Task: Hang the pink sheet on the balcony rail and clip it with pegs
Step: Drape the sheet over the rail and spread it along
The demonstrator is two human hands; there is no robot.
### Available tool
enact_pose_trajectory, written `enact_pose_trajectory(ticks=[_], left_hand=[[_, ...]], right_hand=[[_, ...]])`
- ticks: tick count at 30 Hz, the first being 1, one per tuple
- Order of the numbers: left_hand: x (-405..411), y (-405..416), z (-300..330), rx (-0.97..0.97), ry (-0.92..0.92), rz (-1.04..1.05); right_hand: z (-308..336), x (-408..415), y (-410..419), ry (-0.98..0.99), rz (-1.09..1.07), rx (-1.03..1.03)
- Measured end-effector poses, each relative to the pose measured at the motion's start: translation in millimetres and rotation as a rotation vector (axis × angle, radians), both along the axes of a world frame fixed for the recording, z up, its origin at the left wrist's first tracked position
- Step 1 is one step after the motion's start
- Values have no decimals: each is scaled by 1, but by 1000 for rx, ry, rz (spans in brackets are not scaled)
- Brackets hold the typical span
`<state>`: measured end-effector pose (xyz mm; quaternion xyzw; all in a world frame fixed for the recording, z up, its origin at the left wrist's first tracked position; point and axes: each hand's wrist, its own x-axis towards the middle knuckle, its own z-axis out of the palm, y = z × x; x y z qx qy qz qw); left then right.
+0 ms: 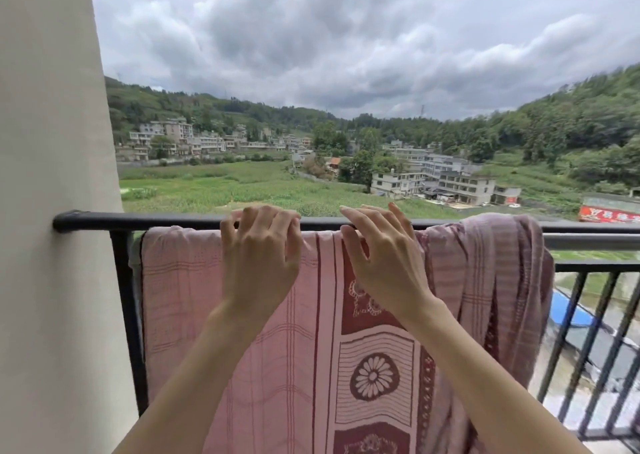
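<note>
Two bare forearms reach forward to the black balcony rail (156, 219). Left hand (260, 259) and right hand (382, 263) rest side by side at its top edge, fingers loosely curled, gripping nothing. Pink sheet (214, 315) hangs draped over the rail, bunched at its right end.

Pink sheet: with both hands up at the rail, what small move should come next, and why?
Probably pull the bunched right end out flat along the rail. The pink sheet hangs smooth on the left but sits heaped there; the left hand and right hand hover at its top edge, and no pegs are visible.
</note>
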<state>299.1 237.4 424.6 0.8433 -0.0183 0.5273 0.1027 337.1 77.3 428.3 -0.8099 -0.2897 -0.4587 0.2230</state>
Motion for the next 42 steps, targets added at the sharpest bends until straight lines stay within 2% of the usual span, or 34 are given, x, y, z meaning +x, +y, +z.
enact_pose_trajectory(ticks=[4, 8, 14, 19, 24, 27, 29, 32, 36, 42], left_hand=[[15, -56, -6, 26, 130, -84], [29, -82, -12, 103, 192, 86], [33, -89, -12, 0, 128, 183], [34, -88, -9, -45, 130, 187], [35, -87, -13, -53, 120, 215], [34, -98, -10, -79, 129, 217], [35, -113, -10, -71, 143, 170], [38, -144, -12, 15, 136, 14], [49, -165, -13, 104, 201, -88], [55, -164, -15, 91, 167, -51]], right_hand=[[0, 17, -65, 150, -124, 53], [-13, 33, -109, 52, -254, -89], [-14, 45, -134, -64, -185, -144], [-13, 48, -136, -73, -132, -138], [-31, 44, -164, -40, -142, 67], [-38, 38, -185, 128, -211, 269], [-37, 30, -188, 266, -146, 410], [-35, 20, -182, 289, -38, 582], [-28, 16, -181, 600, 65, 788], [-16, 19, -185, 896, 132, 713]])
